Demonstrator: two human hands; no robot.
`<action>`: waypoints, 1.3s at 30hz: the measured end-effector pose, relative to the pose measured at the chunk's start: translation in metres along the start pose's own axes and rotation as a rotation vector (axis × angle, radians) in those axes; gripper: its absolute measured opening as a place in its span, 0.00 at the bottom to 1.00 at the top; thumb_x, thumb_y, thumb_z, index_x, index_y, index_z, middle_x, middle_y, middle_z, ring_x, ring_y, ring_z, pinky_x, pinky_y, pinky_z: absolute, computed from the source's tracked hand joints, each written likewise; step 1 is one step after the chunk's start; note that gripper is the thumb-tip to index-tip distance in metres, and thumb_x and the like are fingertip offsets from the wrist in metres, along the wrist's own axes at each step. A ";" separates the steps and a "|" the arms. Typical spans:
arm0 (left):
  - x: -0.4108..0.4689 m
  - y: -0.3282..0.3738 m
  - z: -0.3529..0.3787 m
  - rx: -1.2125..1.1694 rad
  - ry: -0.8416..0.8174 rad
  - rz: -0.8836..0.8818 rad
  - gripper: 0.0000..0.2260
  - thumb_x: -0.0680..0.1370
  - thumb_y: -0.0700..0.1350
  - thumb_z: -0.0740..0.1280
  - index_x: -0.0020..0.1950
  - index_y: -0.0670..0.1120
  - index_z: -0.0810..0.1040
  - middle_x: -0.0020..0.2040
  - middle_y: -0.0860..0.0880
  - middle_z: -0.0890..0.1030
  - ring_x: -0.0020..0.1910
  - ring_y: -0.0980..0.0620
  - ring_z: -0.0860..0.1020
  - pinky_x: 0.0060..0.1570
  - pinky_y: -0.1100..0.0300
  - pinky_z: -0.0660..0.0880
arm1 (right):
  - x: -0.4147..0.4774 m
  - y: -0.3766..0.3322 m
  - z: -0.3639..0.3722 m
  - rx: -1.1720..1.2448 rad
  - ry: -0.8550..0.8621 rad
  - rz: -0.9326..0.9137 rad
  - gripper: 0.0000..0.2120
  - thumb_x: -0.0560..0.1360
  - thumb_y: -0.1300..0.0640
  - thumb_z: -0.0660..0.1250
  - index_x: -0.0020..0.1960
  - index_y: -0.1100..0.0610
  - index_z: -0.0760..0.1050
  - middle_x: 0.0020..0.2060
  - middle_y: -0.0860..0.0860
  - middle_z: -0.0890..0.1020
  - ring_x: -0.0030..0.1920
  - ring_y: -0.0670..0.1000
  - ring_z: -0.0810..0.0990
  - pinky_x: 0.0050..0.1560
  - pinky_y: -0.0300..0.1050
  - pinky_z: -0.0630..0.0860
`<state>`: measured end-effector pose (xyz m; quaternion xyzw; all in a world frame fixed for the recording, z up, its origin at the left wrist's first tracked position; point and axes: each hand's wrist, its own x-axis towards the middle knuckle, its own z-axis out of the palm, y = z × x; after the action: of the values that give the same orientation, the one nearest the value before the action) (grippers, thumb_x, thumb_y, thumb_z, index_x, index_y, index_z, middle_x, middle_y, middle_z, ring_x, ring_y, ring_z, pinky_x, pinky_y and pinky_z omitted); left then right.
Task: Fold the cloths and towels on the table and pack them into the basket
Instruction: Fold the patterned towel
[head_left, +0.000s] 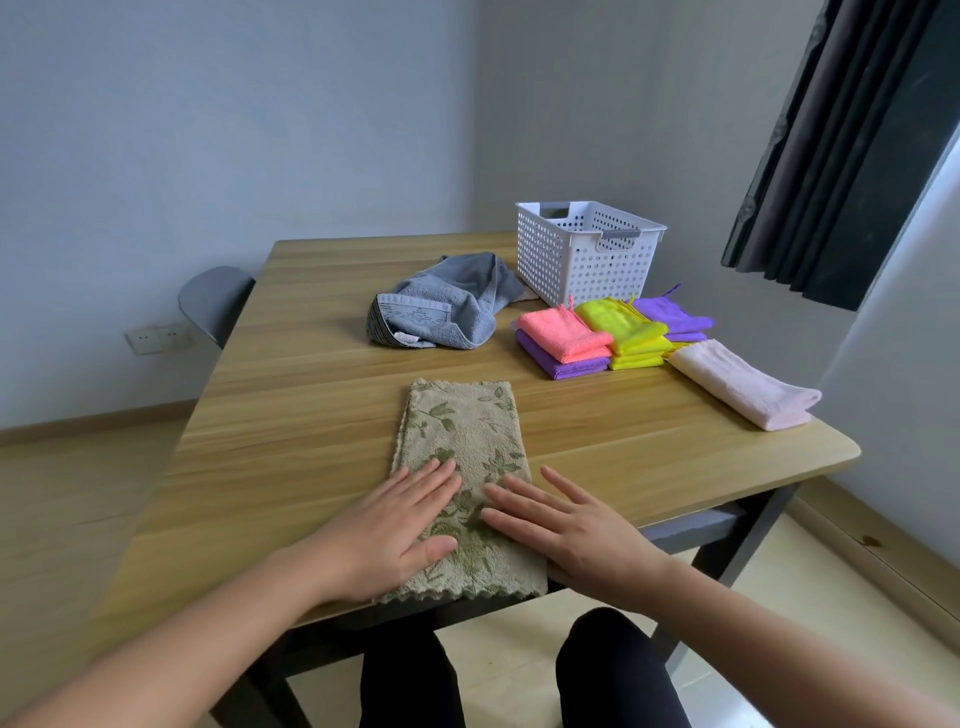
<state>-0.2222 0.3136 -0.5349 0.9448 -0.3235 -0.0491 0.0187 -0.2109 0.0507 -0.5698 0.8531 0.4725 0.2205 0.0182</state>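
Head view: my left hand (395, 525) and right hand (561, 525) lie flat side by side on the near end of the green floral towel (462, 431), fingers (426, 480) straight, pressing, gripping nothing. The towel lies on the table (291, 415) as a long strip running straight away from me. Its far end sits beyond my fingertips, equally reachable by either hand, so I'd likely fold it lengthwise next.
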 end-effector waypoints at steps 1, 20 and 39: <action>-0.001 0.000 0.001 -0.015 0.014 -0.002 0.35 0.71 0.69 0.34 0.74 0.54 0.33 0.74 0.57 0.32 0.70 0.63 0.29 0.71 0.63 0.33 | 0.000 -0.003 0.002 0.042 0.056 -0.002 0.29 0.75 0.52 0.64 0.74 0.52 0.61 0.73 0.49 0.65 0.74 0.49 0.62 0.71 0.55 0.61; -0.014 -0.001 -0.029 -0.854 0.452 -0.187 0.22 0.64 0.71 0.66 0.50 0.59 0.78 0.40 0.61 0.83 0.37 0.59 0.79 0.38 0.66 0.73 | 0.034 0.004 -0.045 0.992 0.193 0.652 0.09 0.78 0.54 0.63 0.41 0.51 0.79 0.33 0.46 0.78 0.34 0.46 0.75 0.38 0.44 0.72; 0.118 -0.049 -0.035 -0.323 0.412 -0.804 0.04 0.79 0.43 0.57 0.46 0.44 0.66 0.41 0.45 0.75 0.37 0.46 0.73 0.32 0.57 0.68 | 0.146 0.072 0.014 0.453 -0.053 1.118 0.06 0.78 0.57 0.56 0.44 0.58 0.65 0.44 0.57 0.76 0.46 0.60 0.75 0.41 0.47 0.66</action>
<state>-0.0959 0.2802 -0.5129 0.9701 0.0898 0.0864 0.2085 -0.0816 0.1325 -0.5130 0.9600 -0.0129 0.0694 -0.2708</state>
